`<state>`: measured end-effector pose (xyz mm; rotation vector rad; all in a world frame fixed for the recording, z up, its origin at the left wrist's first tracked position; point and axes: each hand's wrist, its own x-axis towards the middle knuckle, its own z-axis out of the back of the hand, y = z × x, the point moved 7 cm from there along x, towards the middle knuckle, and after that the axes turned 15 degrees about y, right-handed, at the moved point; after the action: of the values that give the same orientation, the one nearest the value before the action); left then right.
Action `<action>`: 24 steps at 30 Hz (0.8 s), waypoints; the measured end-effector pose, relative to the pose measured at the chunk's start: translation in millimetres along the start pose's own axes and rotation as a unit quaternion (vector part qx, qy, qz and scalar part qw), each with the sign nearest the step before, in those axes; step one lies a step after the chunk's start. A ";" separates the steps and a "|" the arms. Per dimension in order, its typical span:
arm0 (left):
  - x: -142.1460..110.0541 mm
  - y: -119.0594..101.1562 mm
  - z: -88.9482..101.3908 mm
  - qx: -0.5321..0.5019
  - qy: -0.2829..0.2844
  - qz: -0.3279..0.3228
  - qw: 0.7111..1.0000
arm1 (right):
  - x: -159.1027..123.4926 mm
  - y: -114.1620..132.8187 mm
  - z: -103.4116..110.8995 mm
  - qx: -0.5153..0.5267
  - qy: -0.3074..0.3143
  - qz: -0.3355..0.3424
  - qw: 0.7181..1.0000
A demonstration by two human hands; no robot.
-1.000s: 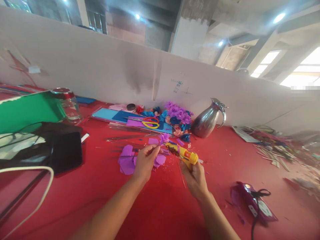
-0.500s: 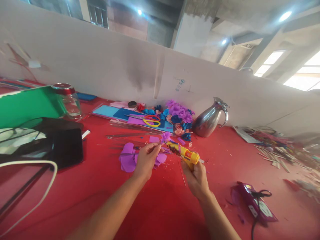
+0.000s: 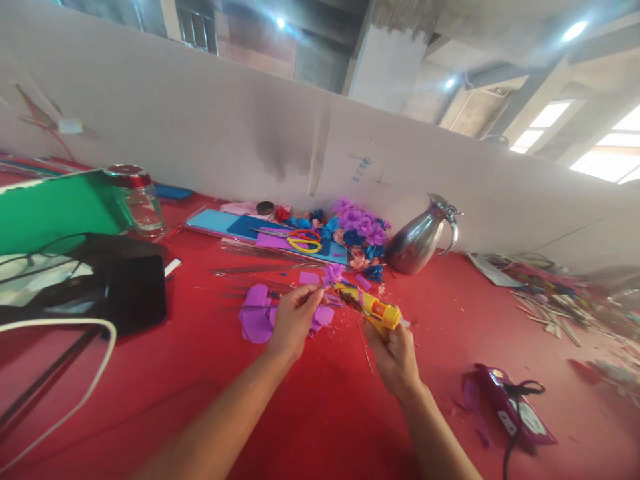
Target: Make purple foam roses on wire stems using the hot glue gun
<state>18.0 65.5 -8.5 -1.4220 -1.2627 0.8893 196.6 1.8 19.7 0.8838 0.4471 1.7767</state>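
Head view: left hand [image 3: 293,319], angled inward, pinches a purple flower [image 3: 334,273]; right hand [image 3: 395,357] grips a glue gun [image 3: 374,308], fingers curled.

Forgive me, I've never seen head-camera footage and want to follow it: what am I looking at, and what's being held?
There is no machine here, just a person's two bare hands. Every picture comes from one camera worn on the head, looking forward and down.

The right hand grips a yellow plastic glue gun. The left hand pinches a small purple paper flower, seemingly by its stem, near the gun's tip; whether they touch is unclear.

On the smooth red table lie loose purple paper petals. Beyond are metal scissors with red and yellow handles, a bunch of purple, blue and pink flowers and a shiny silver jug.
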 end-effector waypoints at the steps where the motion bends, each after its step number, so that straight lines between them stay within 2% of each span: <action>1: -0.1 0.1 0.0 -0.003 -0.001 0.003 1.000 | 0.2 0.2 -0.4 0.000 0.005 0.000 1.000; 15: 0.7 0.5 1.6 0.004 -0.001 -0.003 1.000 | 0.5 -0.4 2.0 0.001 0.000 0.004 1.000; 21: 1.9 3.2 0.5 -0.066 -0.005 0.014 0.998 | -1.0 -3.5 4.8 0.006 -0.010 -0.010 1.000; 24: 3.1 2.5 4.0 -0.083 -0.023 0.010 0.996 | -5.1 -11.6 14.3 0.023 -0.032 -0.022 0.999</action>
<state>15.4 69.4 -11.6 -1.5549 -1.3853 0.8502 215.5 -0.1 19.5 0.9548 0.4644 1.6982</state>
